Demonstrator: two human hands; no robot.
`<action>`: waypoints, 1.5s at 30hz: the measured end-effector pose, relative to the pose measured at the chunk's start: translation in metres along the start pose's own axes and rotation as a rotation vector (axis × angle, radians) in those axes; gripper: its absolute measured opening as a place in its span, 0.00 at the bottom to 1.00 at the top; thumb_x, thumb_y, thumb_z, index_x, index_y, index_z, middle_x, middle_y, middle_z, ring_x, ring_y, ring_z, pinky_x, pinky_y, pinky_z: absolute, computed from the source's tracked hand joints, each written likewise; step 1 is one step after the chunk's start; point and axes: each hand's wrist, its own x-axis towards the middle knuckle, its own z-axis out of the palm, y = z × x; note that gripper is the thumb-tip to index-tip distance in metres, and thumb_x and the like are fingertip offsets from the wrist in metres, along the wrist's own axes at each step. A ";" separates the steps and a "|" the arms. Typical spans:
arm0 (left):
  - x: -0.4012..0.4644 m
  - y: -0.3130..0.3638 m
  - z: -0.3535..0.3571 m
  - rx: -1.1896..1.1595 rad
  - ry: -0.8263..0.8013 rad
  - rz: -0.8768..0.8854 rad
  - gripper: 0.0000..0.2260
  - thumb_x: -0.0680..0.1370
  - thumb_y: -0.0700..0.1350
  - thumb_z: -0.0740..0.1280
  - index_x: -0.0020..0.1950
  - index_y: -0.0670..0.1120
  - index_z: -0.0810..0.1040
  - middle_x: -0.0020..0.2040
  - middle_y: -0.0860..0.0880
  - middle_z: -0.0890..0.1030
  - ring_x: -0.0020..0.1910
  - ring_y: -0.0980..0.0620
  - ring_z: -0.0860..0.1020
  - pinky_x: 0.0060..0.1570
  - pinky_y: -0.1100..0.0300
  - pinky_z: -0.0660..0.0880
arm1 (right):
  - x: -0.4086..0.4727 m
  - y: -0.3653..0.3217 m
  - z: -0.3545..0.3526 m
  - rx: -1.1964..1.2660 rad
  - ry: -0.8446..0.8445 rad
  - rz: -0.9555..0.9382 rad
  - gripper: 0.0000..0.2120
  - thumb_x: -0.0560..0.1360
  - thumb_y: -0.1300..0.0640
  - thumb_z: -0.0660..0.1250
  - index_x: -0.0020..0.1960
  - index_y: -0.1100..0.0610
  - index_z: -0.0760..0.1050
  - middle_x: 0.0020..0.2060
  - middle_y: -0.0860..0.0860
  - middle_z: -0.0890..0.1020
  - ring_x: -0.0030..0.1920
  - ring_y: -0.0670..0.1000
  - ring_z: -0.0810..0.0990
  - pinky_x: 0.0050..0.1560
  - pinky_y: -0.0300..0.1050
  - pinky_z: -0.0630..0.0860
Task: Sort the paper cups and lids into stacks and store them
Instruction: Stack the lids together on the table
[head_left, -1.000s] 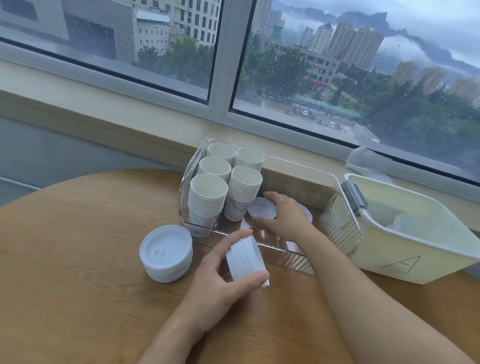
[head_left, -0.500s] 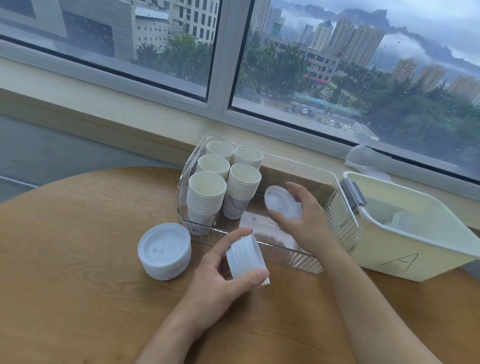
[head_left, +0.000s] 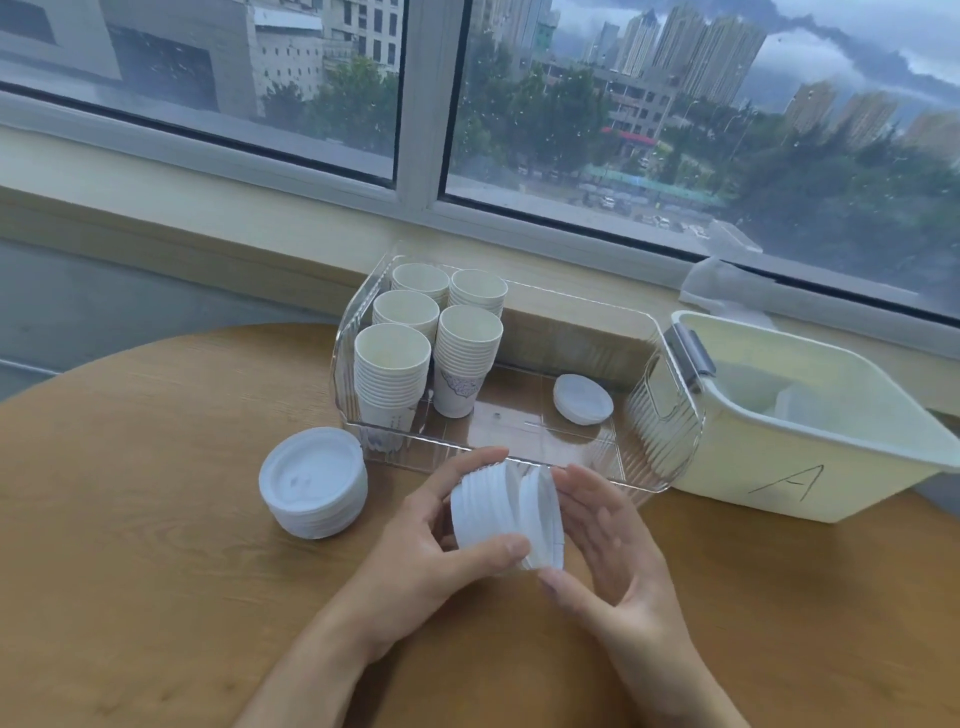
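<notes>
My left hand (head_left: 415, 556) grips a sideways stack of white lids (head_left: 483, 514) above the table, thumb below and fingers on top. My right hand (head_left: 613, 561) presses one more white lid (head_left: 543, 519) against the stack's end with a fairly flat palm, thumb under its rim. A second stack of lids (head_left: 314, 480) stands on the table to the left. A clear bin (head_left: 660, 447) holds several stacks of paper cups (head_left: 395, 374) in its left half and a few lids (head_left: 582, 399) on its floor at the right.
A pale yellow tub (head_left: 779, 467) marked "A" stands right of the clear bin, with white pieces inside. The round wooden table (head_left: 130, 545) meets a windowsill behind. A crumpled plastic bag (head_left: 727, 283) lies on the sill.
My right hand lifted a lid out of the clear bin and brought it back to the stack in my left hand. The left hand stayed where it was.
</notes>
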 end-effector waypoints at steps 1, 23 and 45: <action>0.000 0.000 0.001 0.015 -0.003 -0.003 0.31 0.69 0.46 0.81 0.70 0.62 0.77 0.60 0.56 0.84 0.60 0.54 0.82 0.57 0.60 0.80 | -0.002 0.002 0.000 0.020 -0.003 0.012 0.36 0.71 0.64 0.79 0.76 0.50 0.71 0.72 0.56 0.77 0.74 0.58 0.75 0.75 0.52 0.71; -0.003 0.002 0.003 0.097 -0.083 0.016 0.31 0.69 0.53 0.80 0.71 0.62 0.76 0.64 0.55 0.82 0.64 0.54 0.80 0.58 0.60 0.79 | -0.002 0.009 -0.003 0.029 -0.060 0.084 0.42 0.67 0.66 0.82 0.77 0.55 0.69 0.73 0.53 0.77 0.75 0.56 0.74 0.75 0.48 0.71; 0.002 -0.001 -0.002 -0.054 0.121 0.048 0.30 0.64 0.57 0.79 0.66 0.58 0.80 0.56 0.54 0.84 0.53 0.57 0.82 0.50 0.64 0.79 | 0.053 -0.032 -0.019 -0.480 0.279 -0.130 0.17 0.77 0.55 0.75 0.65 0.48 0.79 0.59 0.43 0.85 0.65 0.48 0.81 0.66 0.38 0.73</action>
